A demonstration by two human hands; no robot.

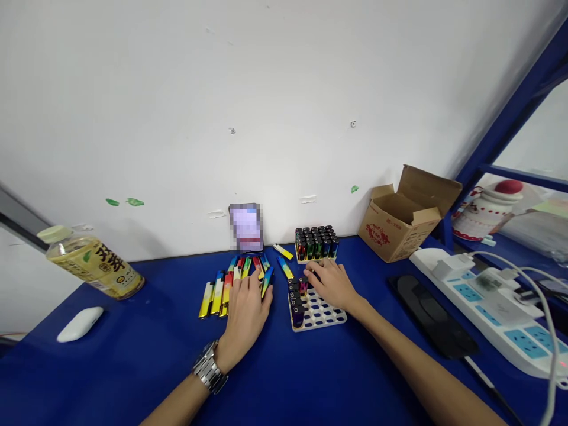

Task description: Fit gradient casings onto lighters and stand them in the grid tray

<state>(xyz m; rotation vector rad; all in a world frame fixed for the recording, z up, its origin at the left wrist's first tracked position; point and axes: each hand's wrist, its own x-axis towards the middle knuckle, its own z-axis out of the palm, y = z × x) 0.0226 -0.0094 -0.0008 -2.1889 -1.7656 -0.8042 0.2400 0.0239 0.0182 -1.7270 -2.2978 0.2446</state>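
My left hand [246, 307] lies over a loose heap of colourful lighters [217, 293], its fingers stretched forward and thumb apart. Close to that thumb is a blue-and-yellow lighter [267, 279]. My right hand [329, 285] is curled at the far part of a white perforated tray [317, 319]; its fingertips are closed, and what they hold is hidden. Dark-capped lighters [298, 313] stand upright in the tray's left column, with a pink one [303, 286] beside them near the right fingertips. Another tray, full of upright dark-capped lighters [317, 244], stands behind.
A phone [246, 228] leans on the wall. An open cardboard box [397, 222], a black phone [432, 316] and a white power strip [492, 313] with cables lie right. At left are a tilted drink bottle [95, 263] and a white case [80, 324].
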